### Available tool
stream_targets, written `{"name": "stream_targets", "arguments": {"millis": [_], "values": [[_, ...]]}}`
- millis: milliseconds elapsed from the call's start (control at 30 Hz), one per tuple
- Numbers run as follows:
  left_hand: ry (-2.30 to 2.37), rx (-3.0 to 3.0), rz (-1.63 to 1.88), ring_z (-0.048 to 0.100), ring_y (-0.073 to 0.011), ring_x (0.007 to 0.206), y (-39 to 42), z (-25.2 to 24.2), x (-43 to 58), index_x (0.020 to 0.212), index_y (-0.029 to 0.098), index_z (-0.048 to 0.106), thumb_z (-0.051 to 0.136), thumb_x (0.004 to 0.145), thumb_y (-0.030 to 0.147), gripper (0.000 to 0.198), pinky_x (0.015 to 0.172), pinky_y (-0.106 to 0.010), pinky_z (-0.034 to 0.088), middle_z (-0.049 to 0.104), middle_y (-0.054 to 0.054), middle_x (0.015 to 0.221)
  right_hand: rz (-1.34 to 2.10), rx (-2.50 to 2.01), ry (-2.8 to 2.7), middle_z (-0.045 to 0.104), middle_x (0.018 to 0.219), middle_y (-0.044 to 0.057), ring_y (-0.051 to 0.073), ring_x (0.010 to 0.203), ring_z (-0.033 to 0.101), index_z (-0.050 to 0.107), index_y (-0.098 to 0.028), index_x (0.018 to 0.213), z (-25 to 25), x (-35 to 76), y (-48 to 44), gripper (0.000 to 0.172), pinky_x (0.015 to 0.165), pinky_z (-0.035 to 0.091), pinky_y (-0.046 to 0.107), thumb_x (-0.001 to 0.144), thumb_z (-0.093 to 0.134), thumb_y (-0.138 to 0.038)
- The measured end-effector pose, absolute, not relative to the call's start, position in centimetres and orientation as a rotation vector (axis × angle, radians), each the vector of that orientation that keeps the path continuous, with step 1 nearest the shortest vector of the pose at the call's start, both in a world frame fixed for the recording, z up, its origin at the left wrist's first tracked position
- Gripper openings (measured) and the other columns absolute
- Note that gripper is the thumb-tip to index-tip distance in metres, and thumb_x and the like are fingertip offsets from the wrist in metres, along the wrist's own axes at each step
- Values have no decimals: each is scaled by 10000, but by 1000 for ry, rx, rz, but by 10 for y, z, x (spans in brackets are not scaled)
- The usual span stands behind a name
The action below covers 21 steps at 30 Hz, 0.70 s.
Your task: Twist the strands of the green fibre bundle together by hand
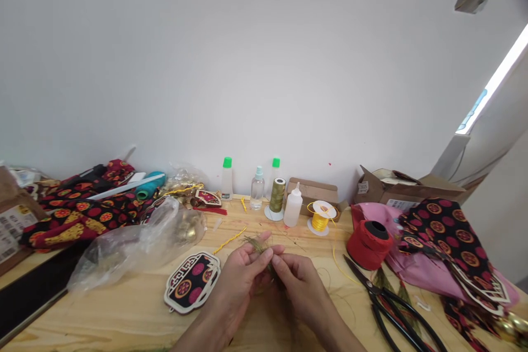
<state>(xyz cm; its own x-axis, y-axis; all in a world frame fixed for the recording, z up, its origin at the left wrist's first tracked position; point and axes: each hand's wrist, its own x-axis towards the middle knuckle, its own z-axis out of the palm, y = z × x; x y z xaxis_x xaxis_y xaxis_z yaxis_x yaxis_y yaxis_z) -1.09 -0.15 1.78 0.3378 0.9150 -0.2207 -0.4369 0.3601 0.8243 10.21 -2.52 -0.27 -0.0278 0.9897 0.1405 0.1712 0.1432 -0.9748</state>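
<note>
My left hand (pixel 243 272) and my right hand (pixel 297 275) meet over the wooden table, thumbs nearly touching. Between them is a bundle of olive-green threads (pixel 259 244), its frayed end poking out above the left fingers. Both hands are closed on the bundle, and part of it is hidden by the fingers. Left of my left hand lies a white-edged ornament (pixel 192 282) with black and pink patterned fabric and a yellow twisted cord (pixel 229 240). Black scissors (pixel 388 297) lie to the right of my right hand.
On the table (pixel 136 319) stand a green thread cone (pixel 278 196), a white squeeze bottle (pixel 293 207), a yellow cord spool (pixel 320 218) and a red thread spool (pixel 370 245). A plastic bag (pixel 136 242) and patterned fabric lie left. Pink cloth and a cardboard box (pixel 396 190) are right.
</note>
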Motion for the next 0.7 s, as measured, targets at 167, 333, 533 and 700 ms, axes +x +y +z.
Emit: {"name": "stream_targets", "arguments": {"millis": [167,333,533,700], "values": [[767,741,1032,620,-159,801,0,20,-13,1139,87,402,572,702,86,469,775,-256,449,692,-99,805,693,-1427,-1474,595,627,12,146,580,516,643,-155,653,6,114,-25,307,501,357,219,760,476,-390],[753,775,952,617,-175,822,-1,22,-16,1029,99,514,599,687,121,353,783,-273,453,689,-115,849,449,-1379,-1400,554,670,36,161,633,508,612,-145,678,15,122,-23,223,557,393,251,759,491,-315],[656,930,810,629,-135,735,-1,18,-15,916,124,639,622,677,200,252,716,-205,460,702,-83,796,409,-1211,-1520,535,723,38,166,707,500,659,-165,731,25,123,-27,109,575,390,250,701,567,-217],[644,968,786,627,-142,707,-2,20,-13,887,128,665,655,639,248,276,708,-207,459,703,-70,730,416,-1182,-1533,534,764,28,164,739,495,660,-189,784,31,124,-27,142,586,390,245,653,608,-169]]}}
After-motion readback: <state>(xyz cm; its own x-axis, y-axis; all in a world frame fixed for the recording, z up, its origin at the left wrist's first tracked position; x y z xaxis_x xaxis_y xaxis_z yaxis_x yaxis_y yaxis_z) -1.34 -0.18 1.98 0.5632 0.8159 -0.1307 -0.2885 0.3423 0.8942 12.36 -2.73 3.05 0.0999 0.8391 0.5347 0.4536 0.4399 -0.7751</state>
